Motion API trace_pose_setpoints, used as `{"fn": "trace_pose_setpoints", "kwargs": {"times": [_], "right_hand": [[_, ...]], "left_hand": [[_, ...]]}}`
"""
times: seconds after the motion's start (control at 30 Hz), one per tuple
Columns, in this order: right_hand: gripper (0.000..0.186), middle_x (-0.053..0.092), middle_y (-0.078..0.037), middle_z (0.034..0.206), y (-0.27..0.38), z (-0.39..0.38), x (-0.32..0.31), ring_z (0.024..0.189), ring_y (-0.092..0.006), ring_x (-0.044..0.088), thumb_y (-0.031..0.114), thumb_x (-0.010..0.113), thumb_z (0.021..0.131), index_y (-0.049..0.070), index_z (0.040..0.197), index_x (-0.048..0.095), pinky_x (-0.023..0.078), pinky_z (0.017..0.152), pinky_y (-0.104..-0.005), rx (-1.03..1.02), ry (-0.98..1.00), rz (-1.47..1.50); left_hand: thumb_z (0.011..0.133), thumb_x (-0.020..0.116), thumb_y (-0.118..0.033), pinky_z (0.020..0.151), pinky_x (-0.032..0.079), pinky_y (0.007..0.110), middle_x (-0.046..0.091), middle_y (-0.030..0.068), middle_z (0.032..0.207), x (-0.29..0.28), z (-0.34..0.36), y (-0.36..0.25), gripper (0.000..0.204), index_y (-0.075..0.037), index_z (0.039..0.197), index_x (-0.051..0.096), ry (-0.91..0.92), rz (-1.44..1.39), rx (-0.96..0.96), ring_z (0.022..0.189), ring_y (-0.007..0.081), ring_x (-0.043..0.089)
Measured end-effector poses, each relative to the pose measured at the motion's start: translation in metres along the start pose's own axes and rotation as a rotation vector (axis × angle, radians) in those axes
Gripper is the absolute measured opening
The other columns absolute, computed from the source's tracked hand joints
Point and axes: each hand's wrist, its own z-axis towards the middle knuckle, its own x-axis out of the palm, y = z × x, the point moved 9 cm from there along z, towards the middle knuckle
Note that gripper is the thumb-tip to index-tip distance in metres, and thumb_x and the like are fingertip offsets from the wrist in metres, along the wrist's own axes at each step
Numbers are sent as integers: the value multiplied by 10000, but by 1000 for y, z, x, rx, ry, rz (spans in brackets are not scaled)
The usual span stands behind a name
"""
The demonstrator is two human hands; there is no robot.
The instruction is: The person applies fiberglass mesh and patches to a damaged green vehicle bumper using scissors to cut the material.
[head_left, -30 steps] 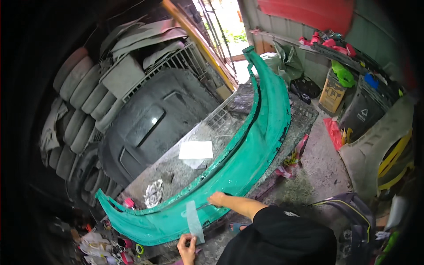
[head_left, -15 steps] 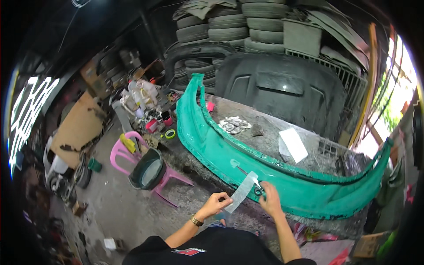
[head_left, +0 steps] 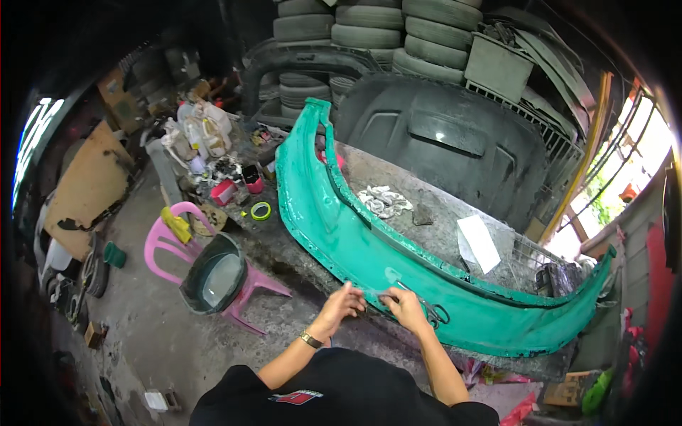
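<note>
A long curved green car bumper lies across the work surface in front of me. Over its near edge my left hand and my right hand are close together, fingers bent. Between them is a small, blurred part of a translucent mesh strip; both hands appear to pinch it, though the fingers hide most of it. Scissors with dark handles rest on the bumper just right of my right hand, apart from its fingers. A pale patch marks the green surface beyond the hands.
On the left, a pink chair bears a dark basin. Green tape and a pink container sit beside the bumper. Behind it are a crumpled rag, white paper, a dark car hood and stacked tires.
The scissors have left my right hand and now lie on the bumper. My hands have moved closer together, and the strip, broad and visible before, is now mostly hidden. The view has shifted.
</note>
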Motion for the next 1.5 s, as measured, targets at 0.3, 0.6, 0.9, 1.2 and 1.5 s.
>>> {"fn": "trace_pose_setpoints", "kwargs": {"times": [0.3, 0.6, 0.9, 1.2, 1.5], "right_hand": [[180, 658, -15, 764, -36, 63, 69, 666, -69, 563, 184, 623, 892, 9, 902, 662, 459, 624, -249, 517, 100, 509], [195, 678, -53, 818, -41, 82, 71, 710, -110, 642, 145, 675, 855, 16, 997, 638, 515, 664, -257, 648, 252, 575], [227, 666, -71, 875, -64, 80, 66, 762, -131, 643, 120, 679, 845, -14, 1015, 610, 515, 698, -259, 679, 459, 529], [312, 646, -44, 835, -85, 108, 59, 749, -101, 592, 206, 710, 827, -46, 986, 615, 482, 681, -247, 522, 397, 372], [231, 664, -31, 878, -79, 141, 90, 813, -99, 605, 174, 710, 823, 8, 965, 636, 480, 755, -250, 477, 367, 339]], "left_hand": [[895, 628, -298, 808, 401, 231, 576, 28, 1076, -58, 76, -33, 480, -9, 1254, 493, 197, 207, -7, 975, 81, 504], [870, 657, -229, 707, 407, 220, 621, -42, 904, -58, 120, -21, 180, -75, 963, 653, 213, -63, -68, 792, 48, 508], [887, 635, -235, 690, 416, 229, 615, -26, 853, -84, 134, -47, 143, -93, 889, 619, -39, -196, 57, 788, 62, 547], [867, 659, -229, 674, 409, 227, 622, -30, 833, -99, 136, -86, 129, -107, 863, 618, -122, -73, 183, 776, 56, 549], [872, 653, -218, 664, 407, 223, 626, -28, 837, -138, 163, -112, 121, -102, 872, 617, -87, -21, 151, 776, 56, 553]]}}
